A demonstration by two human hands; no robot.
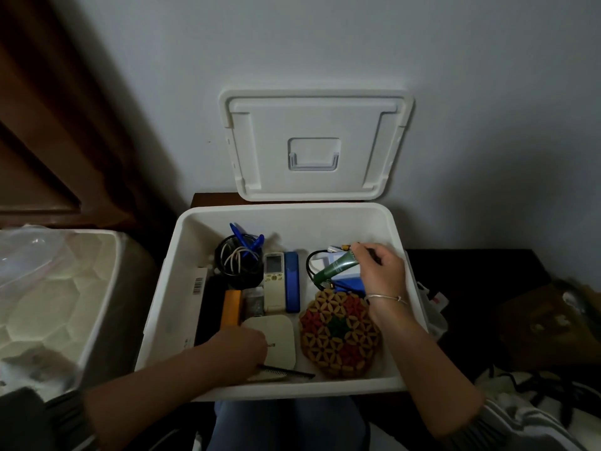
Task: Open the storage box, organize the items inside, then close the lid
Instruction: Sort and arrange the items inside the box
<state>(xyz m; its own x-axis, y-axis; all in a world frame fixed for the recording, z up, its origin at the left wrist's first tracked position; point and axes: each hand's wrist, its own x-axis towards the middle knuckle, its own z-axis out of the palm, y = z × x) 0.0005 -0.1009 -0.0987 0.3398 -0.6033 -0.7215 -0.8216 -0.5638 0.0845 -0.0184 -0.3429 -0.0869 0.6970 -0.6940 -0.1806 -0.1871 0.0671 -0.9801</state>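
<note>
The white storage box (398, 242) stands open in front of me, its lid (315, 144) leaning upright against the wall. My right hand (380, 271) grips a green tube (338, 266) over the box's back right corner. My left hand (242, 349) is at the front left, fingers curled on a black comb (292, 373) beside a cream square case (279, 336). Inside lie a round woven mat (340, 333), a white remote (273, 281), a blue case (292, 281), coiled cables (237, 258) with blue pens, and an orange item (231, 307).
A cream bin lined with clear plastic (55, 288) stands to the left. A dark table surface with a brown bag (546, 323) and cables lies to the right. My legs in blue jeans (286, 424) are below the box.
</note>
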